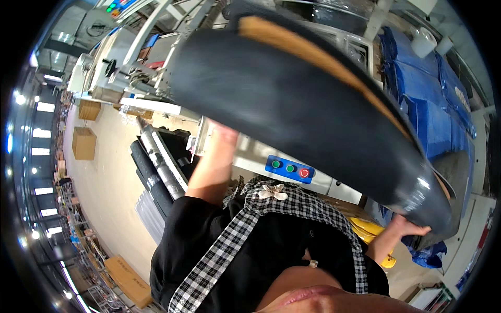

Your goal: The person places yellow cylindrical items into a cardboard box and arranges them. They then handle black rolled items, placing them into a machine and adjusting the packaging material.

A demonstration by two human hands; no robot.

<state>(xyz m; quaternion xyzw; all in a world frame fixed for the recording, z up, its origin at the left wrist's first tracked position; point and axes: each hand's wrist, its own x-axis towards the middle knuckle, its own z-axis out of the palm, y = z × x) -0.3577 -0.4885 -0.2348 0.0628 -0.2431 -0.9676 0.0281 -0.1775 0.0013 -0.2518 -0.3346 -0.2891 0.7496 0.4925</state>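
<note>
A large black sheet, smooth and rubber-like, is bent into a long curve and spans the view from upper left to lower right. A tan-brown layer shows along its far side, with another dark edge beyond it. My left hand is at the sheet's near edge on the left, its fingers hidden behind the sheet and the hand slightly blurred. At the right end, my right hand grips the lower edge, with one finger stretched along it. Both hands hold the sheet up in front of me.
Below the sheet, a white machine carries a blue control panel with two green buttons and a red one. Blue-wrapped bundles are stacked at right. Dark rolls lie at left, and cardboard boxes stand on the floor. Something yellow is near my right arm.
</note>
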